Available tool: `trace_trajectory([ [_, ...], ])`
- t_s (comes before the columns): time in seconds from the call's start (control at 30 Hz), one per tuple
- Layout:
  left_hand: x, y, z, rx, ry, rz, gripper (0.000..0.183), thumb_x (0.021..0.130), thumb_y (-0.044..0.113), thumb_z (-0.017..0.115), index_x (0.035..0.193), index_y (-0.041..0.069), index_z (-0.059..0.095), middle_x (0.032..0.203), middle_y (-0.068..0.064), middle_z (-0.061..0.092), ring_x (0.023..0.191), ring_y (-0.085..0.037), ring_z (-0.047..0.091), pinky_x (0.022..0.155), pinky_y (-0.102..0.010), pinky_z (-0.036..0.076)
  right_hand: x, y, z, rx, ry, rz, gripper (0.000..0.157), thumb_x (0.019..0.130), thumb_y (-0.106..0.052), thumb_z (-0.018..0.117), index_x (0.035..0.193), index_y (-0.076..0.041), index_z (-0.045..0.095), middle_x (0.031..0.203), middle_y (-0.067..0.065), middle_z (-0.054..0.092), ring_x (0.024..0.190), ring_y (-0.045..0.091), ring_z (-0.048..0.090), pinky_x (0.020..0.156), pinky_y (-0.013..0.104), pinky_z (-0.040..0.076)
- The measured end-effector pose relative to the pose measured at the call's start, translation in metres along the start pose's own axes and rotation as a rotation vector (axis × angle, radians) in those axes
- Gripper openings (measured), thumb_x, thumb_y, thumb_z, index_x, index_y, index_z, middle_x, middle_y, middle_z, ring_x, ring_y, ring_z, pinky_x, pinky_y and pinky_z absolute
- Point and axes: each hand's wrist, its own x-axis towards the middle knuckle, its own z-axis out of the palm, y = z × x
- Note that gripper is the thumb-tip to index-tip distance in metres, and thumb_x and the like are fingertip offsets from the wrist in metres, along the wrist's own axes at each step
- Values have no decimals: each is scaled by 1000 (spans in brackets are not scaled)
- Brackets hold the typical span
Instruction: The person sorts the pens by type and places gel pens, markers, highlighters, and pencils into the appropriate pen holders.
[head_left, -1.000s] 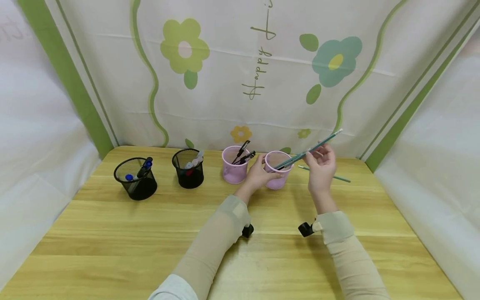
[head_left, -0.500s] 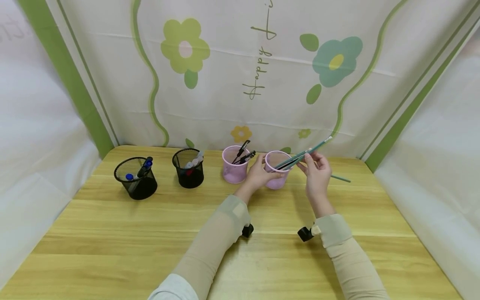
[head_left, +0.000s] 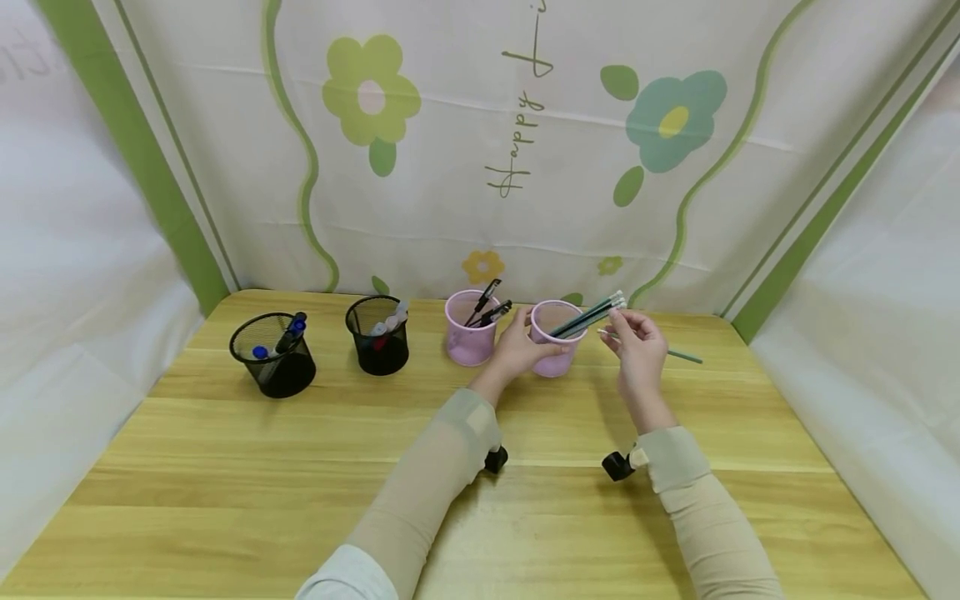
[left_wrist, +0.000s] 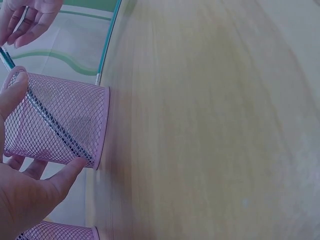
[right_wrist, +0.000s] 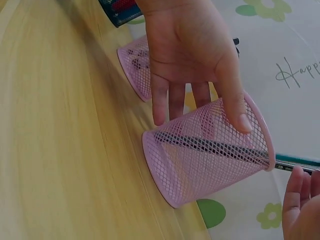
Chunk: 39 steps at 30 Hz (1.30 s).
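Observation:
My left hand grips the right-hand pink mesh pen cup, thumb on the near side and fingers round the back. Leaning over that cup's right rim are several dark green pencils with pale eraser ends. My right hand pinches them near those ends between thumb and forefinger. Through the mesh in the right wrist view, the pencils slant down to the cup's base. One more green pencil lies on the table behind my right hand, partly hidden by it.
A second pink cup with black pens stands just left of the held one. Further left are a black mesh cup with pale-capped pens and another black mesh cup with blue-capped pens. A flowered cloth hangs behind the wooden table.
The pencils have slid down and left into the pink cup, so less of them sticks out. My right hand has shifted slightly with them; my left hand stays on the cup.

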Motion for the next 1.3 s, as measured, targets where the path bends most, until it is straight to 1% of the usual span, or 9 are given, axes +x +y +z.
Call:
trace_trajectory([
  [0.2,0,0,0,-5,9,1,89,80,22,91,152,11,41,151,-15,50,140,-33,46,112,-43,42,6,-6,-7,-27,1,23,12,94,-4,75,84,-9,71,81,2,65,72,12,64,63,20,58],
  [0.43,-1,-2,1,-18,8,6,90,80,21,92,153,11,40,151,-17,50,139,-33,48,111,-43,44,18,-10,-19,-163,-39,-44,10,94,-2,74,87,-9,70,83,0,66,73,11,62,62,19,57],
  [0.53,-1,-1,1,-15,13,9,89,80,21,92,152,12,41,150,-17,50,139,-32,48,111,-42,44,23,-12,-25,-209,-73,-49,7,93,-5,76,90,-6,70,84,0,67,75,12,62,64,18,57],
  [0.7,-2,0,0,-8,12,14,87,80,21,91,151,13,42,150,-18,50,139,-33,47,112,-44,43,29,-14,-36,-393,-148,-57,10,96,-14,75,98,-5,70,88,-4,67,82,12,63,70,17,57],
  [0.87,-2,0,1,1,11,11,89,80,21,91,152,10,40,150,-18,51,139,-34,48,111,-45,43,35,-14,-47,-559,-233,-94,27,101,-19,68,112,6,67,93,-6,66,86,9,62,75,17,56],
  [0.97,-2,0,1,1,7,9,89,80,23,91,152,11,40,151,-18,51,139,-34,48,111,-45,44,39,-14,-53,-670,-282,-128,36,104,-23,64,119,10,64,99,1,68,89,9,63,76,16,56],
  [1.1,-2,0,1,2,7,9,89,80,24,91,152,12,41,151,-17,51,139,-34,48,111,-45,44,44,-17,-60,-849,-329,-178,39,107,-28,58,123,6,66,110,18,68,93,14,63,74,15,54],
  [1.2,-3,0,0,-2,7,5,89,80,23,92,152,13,41,150,-16,50,139,-34,48,111,-45,44,47,-19,-65,-963,-359,-205,39,109,-30,54,125,2,67,117,21,67,99,17,61,74,12,50],
  [1.3,-2,0,0,-9,13,2,89,79,22,92,152,14,42,150,-15,50,139,-33,47,112,-44,43,52,-20,-71,-1052,-397,-231,37,110,-28,52,126,1,68,119,20,68,105,23,59,77,13,46],
])
